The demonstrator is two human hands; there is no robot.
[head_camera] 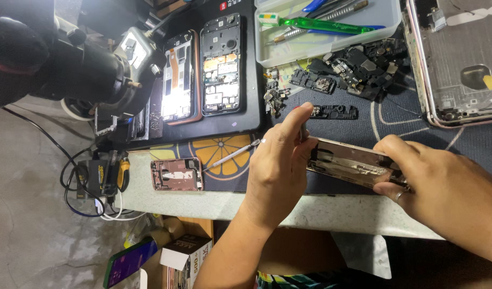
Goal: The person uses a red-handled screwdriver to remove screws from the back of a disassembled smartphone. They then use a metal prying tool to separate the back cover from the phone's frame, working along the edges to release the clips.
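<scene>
My left hand point(275, 166) is at the middle of the bench, fingers pinched on a thin tool point(302, 130) whose tip points at the near end of a rose-gold phone housing point(347, 163). My right hand point(444, 182), with a ring on one finger, grips the other end of that housing and holds it tilted on the dark mat. A slim metal pry tool point(230, 156) lies on the mat just left of my left hand; I cannot tell whether that hand touches it.
A small pinkish phone frame point(176, 174) lies near the table edge. Two opened phones point(220, 64) rest on a black pad beside a microscope point(58, 59). A tool tray point(288, 51) with a green toothbrush point(321, 24), a pile of black parts point(358, 67) and a large metal housing point(460, 59) sit farther back.
</scene>
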